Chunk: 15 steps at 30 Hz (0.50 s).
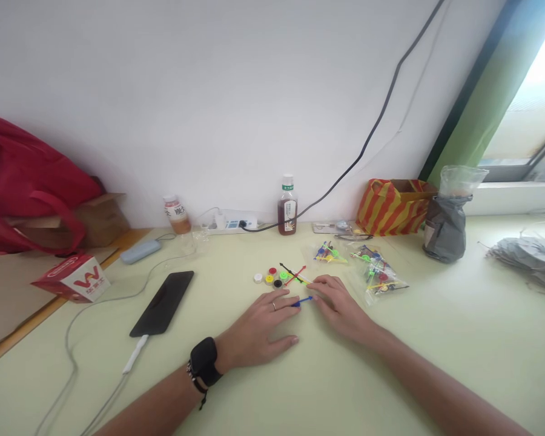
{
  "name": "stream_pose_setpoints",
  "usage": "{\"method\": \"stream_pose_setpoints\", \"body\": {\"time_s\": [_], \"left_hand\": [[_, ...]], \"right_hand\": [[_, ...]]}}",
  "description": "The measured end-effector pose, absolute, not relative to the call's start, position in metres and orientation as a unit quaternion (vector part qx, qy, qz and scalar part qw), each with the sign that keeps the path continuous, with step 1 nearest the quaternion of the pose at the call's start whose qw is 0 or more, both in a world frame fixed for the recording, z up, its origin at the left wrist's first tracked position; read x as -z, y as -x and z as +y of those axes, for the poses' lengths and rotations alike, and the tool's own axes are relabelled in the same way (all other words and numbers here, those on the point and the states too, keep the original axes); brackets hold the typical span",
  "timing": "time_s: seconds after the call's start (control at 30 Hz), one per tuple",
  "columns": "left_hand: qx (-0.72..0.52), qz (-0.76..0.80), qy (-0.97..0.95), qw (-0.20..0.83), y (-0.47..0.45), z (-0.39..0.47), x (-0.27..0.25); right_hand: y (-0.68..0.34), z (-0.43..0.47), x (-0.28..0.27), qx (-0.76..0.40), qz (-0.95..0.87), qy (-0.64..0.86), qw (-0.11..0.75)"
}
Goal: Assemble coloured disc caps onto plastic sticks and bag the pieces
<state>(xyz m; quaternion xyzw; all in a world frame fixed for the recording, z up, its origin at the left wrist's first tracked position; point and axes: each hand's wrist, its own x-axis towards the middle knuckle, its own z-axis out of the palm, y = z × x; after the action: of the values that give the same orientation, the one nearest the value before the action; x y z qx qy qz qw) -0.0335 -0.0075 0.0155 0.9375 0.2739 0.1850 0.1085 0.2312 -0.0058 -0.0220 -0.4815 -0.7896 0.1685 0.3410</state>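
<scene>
Thin blue plastic arrow (306, 300) lies on the pale green tabletop (236, 399), between the hands. Left hand (266, 324): thumb spread well away from fingers, fingertips at the arrow's tail, no pinch. Right hand (340, 307): fingers bent, near the arrow's tip; can't make out whether it grips anything. Just beyond: small round plastic discs (273, 272) in white, red, yellow, green, black, plus crossed black and red arrows (295, 275). Containers: two clear plastic packets, the nearer-centre one (329, 253) and the right-hand one (381, 272), both with multicoloured arrow pieces inside; white-capped bottle (287, 209) of dark brown liquid; clear bottle (178, 216), orange-brown liquid low; red-and-yellow striped bag (390, 207), contents hidden; red-and-white carton (75, 278), contents hidden.
</scene>
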Motion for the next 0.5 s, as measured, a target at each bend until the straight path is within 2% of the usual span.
{"method": "stream_pose_setpoints", "body": {"time_s": [0.3, 0.5], "left_hand": [[-0.254, 0.263, -0.92, 0.144, 0.0289, -0.007, -0.0152], [-0.244, 0.338, -0.904, 0.09, 0.0331, -0.0032, -0.0177]], "right_hand": [[-0.2323, -0.0052, 0.0244, -0.16, -0.805, 0.477, 0.315], [-0.233, -0.0052, 0.0229, -0.162, -0.801, 0.479, 0.321]]}}
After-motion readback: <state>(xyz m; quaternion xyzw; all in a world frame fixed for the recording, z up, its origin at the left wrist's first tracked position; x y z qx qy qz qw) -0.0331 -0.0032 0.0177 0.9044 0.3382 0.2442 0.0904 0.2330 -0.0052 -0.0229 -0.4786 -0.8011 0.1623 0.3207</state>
